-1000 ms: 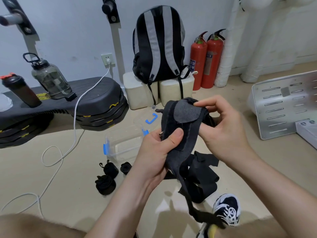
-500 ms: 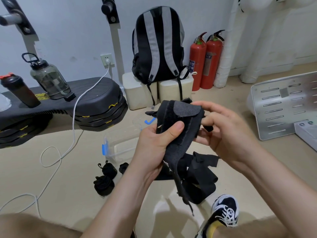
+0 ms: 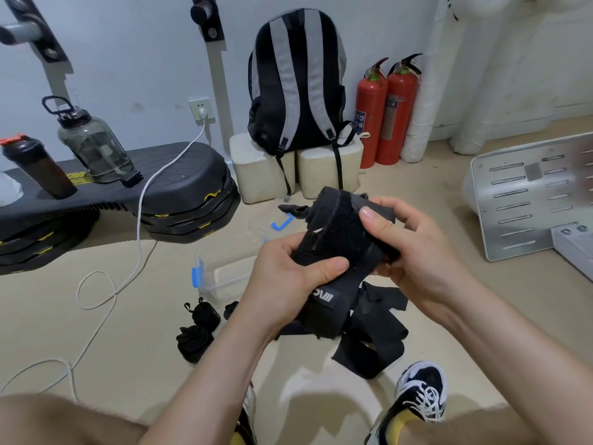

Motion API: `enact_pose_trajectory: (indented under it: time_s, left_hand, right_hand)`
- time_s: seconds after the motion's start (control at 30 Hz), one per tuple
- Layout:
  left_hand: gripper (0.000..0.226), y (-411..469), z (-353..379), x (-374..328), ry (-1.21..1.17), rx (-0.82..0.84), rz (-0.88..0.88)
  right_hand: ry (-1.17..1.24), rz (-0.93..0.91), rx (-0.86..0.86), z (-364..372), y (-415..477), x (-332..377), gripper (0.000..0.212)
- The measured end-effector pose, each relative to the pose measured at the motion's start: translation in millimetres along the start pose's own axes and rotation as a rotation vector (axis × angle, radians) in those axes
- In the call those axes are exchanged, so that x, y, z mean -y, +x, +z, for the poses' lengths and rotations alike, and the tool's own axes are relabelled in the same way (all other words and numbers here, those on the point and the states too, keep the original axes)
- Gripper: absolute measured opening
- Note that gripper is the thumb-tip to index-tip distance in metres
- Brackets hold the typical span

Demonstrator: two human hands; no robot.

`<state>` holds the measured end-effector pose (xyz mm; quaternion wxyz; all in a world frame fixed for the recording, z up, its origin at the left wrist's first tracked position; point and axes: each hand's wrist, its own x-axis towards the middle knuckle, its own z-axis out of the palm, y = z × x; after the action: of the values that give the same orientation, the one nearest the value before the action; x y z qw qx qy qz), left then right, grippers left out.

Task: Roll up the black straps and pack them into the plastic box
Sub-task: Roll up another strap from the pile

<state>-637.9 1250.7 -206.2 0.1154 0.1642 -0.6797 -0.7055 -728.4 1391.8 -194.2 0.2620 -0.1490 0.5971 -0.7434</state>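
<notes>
Both hands hold one black strap [image 3: 337, 232] in the air, above the floor [image 3: 128, 332] and in front of the person. The left hand [image 3: 285, 281] grips its lower part, with the thumb pressed across the front and the fingers curled behind. The right hand [image 3: 417, 255] grips the upper right edge, thumb on top, fingers curled round it. The strap is partly rolled, and its end with a white label hangs down. The plastic box [image 3: 224, 268] stands open on the floor just left of the hands. Two rolled straps [image 3: 194, 338] lie near the box, on its near side. More loose straps [image 3: 378, 335] lie on the floor under the hands.
</notes>
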Motion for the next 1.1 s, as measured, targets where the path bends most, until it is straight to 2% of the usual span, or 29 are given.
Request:
enact_pose_trajectory:
  time_s: [0.13,0.2,0.27,0.33,0.4,0.47,0.57,0.63,0.7,0.8,0.87,0.93,1.0,1.1]
  left_hand:
    - [0.018,-2.3,-9.1,-9.0,0.147,0.043,0.058]
    - [0.015,0.4,-14.2,-11.3,0.272,0.069,0.142]
    - [0.004,6.5,-19.8,-7.6,0.475,0.039,0.315]
    - [0.018,12.8,-25.4,4.7,0.706,-0.024,0.469]
    - [0.025,16.0,-29.8,17.5,0.789,-0.098,0.554]
    - [0.021,14.4,-31.4,24.2,0.839,-0.137,0.671]
    - [0.011,10.6,-34.2,26.1,1.063,-0.203,0.971]
    - [0.014,9.3,-39.0,24.7,1.14,-0.249,1.152]
    - [0.01,7.9,-43.4,23.5,1.171,-0.272,1.225]
    - [0.004,4.5,-49.8,24.2,1.123,-0.263,1.093]
    - [0.018,4.4,-58.5,29.0,1.069,-0.28,0.951]
    - [0.031,5.3,-69.4,37.7,1.103,-0.298,0.853]
    - [0.034,3.1,-75.9,40.8,1.16,-0.313,0.741]
    - [0.037,-0.1,-69.6,32.7,1.076,-0.25,0.38]
  right_hand:
    - [0.088,0.023,0.025,3.6,-1.4,-0.9,0.033]
    - [0.123,0.047,0.052,4.2,-0.8,-2.6,0.037]
    - [0.14,0.069,0.082,5.4,0.3,-3.6,0.04]
    - [0.132,0.077,0.107,5.9,2.1,-4.6,0.042]
    - [0.109,0.078,0.124,6.5,2.5,-4.0,0.042]
    - [0.104,0.093,0.144,4.2,3.3,-3.7,0.04]
    - [0.063,0.127,0.201,-2.5,5.0,-4.4,0.047]
    - [0.065,0.14,0.28,-6.6,4.9,-3.5,0.056]
    - [0.102,0.143,0.394,-9.8,4.7,-3.3,0.062]
    - [0.182,0.144,0.535,-12.6,3.1,-3.2,0.057]
    - [0.195,0.131,0.601,-12.5,0.9,-3.4,0.051]
    - [0.098,0.079,0.613,-10.8,-2.2,-3.3,0.041]
    - [-0.047,0.017,0.599,-8.3,-3.9,-4.0,0.034]
    - [-0.224,-0.027,0.558,-4.4,-4.7,-4.2,0.032]
